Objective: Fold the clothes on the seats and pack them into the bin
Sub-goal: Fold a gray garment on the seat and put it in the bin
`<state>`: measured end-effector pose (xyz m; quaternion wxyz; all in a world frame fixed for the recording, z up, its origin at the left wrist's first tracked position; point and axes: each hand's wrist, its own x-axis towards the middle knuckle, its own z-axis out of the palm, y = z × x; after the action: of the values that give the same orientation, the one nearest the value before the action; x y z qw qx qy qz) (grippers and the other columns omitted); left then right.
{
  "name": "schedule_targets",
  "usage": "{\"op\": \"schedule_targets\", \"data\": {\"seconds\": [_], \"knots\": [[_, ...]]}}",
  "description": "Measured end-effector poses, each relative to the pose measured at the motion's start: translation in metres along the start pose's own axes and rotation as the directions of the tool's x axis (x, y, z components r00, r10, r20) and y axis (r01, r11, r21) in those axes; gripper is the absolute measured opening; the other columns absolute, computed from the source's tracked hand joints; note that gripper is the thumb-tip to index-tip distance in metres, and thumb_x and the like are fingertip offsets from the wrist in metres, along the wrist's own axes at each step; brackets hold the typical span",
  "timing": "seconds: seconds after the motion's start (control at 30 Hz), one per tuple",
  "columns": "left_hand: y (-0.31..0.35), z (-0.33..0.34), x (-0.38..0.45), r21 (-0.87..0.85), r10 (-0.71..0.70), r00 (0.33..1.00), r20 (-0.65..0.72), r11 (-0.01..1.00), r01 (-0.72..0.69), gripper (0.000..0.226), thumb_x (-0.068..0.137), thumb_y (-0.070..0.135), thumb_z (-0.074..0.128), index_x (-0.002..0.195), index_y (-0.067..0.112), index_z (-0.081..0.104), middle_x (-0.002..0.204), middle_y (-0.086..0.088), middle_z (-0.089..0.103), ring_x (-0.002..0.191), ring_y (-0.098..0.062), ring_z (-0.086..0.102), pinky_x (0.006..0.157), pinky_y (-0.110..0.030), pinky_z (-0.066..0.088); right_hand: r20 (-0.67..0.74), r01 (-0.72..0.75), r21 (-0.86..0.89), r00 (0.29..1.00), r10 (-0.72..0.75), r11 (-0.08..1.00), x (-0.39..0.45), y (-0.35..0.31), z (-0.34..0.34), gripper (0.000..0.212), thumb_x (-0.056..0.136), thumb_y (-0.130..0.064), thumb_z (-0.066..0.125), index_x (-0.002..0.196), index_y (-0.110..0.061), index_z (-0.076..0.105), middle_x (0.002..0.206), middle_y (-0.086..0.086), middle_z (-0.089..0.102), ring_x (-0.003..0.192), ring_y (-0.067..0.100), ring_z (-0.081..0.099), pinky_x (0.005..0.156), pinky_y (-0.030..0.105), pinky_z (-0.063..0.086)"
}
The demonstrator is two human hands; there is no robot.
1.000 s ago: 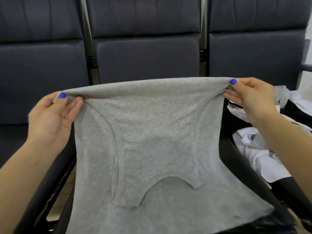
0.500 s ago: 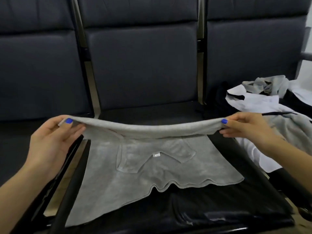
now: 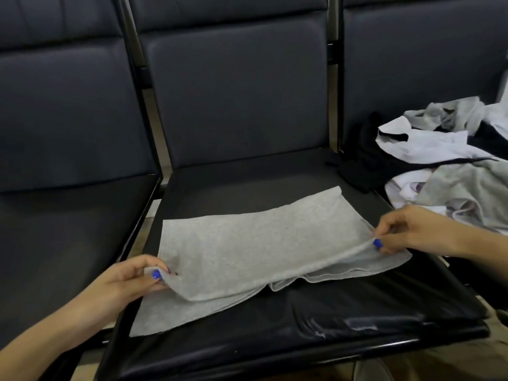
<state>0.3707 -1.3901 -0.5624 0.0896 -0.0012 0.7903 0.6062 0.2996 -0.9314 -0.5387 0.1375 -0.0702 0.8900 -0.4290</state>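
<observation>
Now the grey top lies folded across the middle seat, lowered from mid-air; left hand and right hand still pinch its fold corners, apparently ready to fold again.

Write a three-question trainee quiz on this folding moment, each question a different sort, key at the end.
1. True or false: the grey garment lies folded on the middle seat.
2. Multiple choice: the left hand pinches the garment at A) its near left corner, B) its far edge, C) nothing.
3. Fill in: the pile of unfolded clothes sits on the seat to the person's ____.

Key: 1 true. 2 A; the right hand has a matching grip on the near right corner. 3 right.
</observation>
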Motion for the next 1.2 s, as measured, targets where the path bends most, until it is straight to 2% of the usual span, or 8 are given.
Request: {"op": "schedule_targets", "data": {"seconds": [0.17,0.33,0.43,0.53,0.7,0.87,1.03,1.2], "knots": [[0.001,-0.004,0.011,0.260,0.097,0.995,-0.034,0.962,-0.085,0.008,0.087,0.029,0.066,0.081,0.028,0.072,0.092,0.001,0.070,0.098,-0.017,0.064,0.085,-0.021,0.049,-0.121,-0.010,-0.161,0.993,-0.010,0.987,0.003,0.004,-0.006,0.010,0.081,-0.007,0.073,0.071,-0.007,0.069,0.063,0.005,0.071,0.056,0.006,0.064,0.057,0.014,0.050],[0.013,-0.013,0.009,0.249,0.249,0.950,-0.188,0.948,-0.199,0.028,0.089,-0.003,0.055,0.081,0.017,0.073,0.088,-0.003,0.072,0.091,-0.019,0.065,0.078,-0.014,0.049,-0.129,0.042,-0.185,0.989,-0.066,0.982,-0.004,0.002,-0.012,0.012,0.079,-0.011,0.075,0.068,-0.016,0.072,0.072,0.007,0.073,0.069,0.018,0.068,0.072,0.030,0.051],[0.023,-0.015,0.002,0.210,0.254,0.951,-0.176,0.953,-0.216,0.008,0.083,0.013,0.068,0.084,0.018,0.074,0.091,-0.005,0.073,0.094,-0.021,0.067,0.089,-0.033,0.051,-0.119,0.044,-0.158,0.991,-0.064,0.986,-0.008,0.000,-0.019,0.009,0.078,-0.008,0.075,0.071,-0.013,0.074,0.075,0.010,0.073,0.076,0.025,0.069,0.076,0.032,0.053],[0.023,-0.018,-0.004,0.242,0.228,0.971,-0.070,0.948,-0.205,0.046,0.052,0.056,0.078,0.083,0.021,0.077,0.093,-0.004,0.074,0.094,-0.015,0.069,0.090,-0.029,0.052,-0.084,0.027,-0.256,0.995,-0.050,0.966,-0.009,0.001,-0.023,0.009,0.077,-0.008,0.076,0.072,-0.015,0.073,0.072,0.004,0.073,0.071,0.017,0.069,0.075,0.030,0.053],[0.009,-0.017,-0.002,0.368,0.127,0.981,0.144,0.914,-0.172,0.017,0.082,0.014,0.071,0.077,0.029,0.078,0.094,0.001,0.075,0.100,-0.014,0.068,0.089,-0.019,0.051,0.059,0.001,-0.441,0.998,0.027,0.898,-0.012,0.004,-0.019,0.013,0.073,-0.012,0.080,0.069,-0.023,0.073,0.075,-0.002,0.067,0.069,0.000,0.063,0.066,0.016,0.049],[0.015,-0.013,-0.005,0.539,0.088,0.984,0.153,0.827,-0.158,0.069,0.050,0.097,0.042,0.092,0.050,0.069,0.090,0.019,0.072,0.088,0.002,0.066,0.081,-0.013,0.049,0.036,-0.023,-0.515,0.998,0.048,0.857,-0.013,0.000,-0.019,0.016,0.080,-0.030,0.073,0.064,-0.028,0.070,0.069,-0.008,0.067,0.066,-0.002,0.060,0.064,0.015,0.047],[0.015,-0.004,0.005,0.883,0.308,0.944,0.115,0.405,-0.239,0.091,0.069,0.090,0.008,0.078,0.025,0.070,0.069,0.011,0.063,0.089,-0.001,0.051,0.065,-0.016,0.043,-0.037,0.035,-0.607,0.997,-0.072,0.794,-0.005,-0.015,-0.003,0.023,0.089,-0.030,0.063,0.066,-0.027,0.061,0.053,-0.023,0.056,0.059,-0.010,0.052,0.058,0.010,0.039],[0.019,0.027,0.020,0.823,0.344,0.905,0.249,0.418,-0.385,0.080,0.080,0.082,0.008,0.095,0.036,0.071,0.085,0.024,0.065,0.087,0.002,0.055,0.083,-0.018,0.045,0.097,0.184,-0.583,0.983,-0.156,0.792,0.017,-0.034,0.031,0.016,0.092,-0.034,0.057,0.103,-0.029,0.067,0.104,-0.017,0.059,0.101,-0.002,0.052,0.086,0.010,0.035]]}}
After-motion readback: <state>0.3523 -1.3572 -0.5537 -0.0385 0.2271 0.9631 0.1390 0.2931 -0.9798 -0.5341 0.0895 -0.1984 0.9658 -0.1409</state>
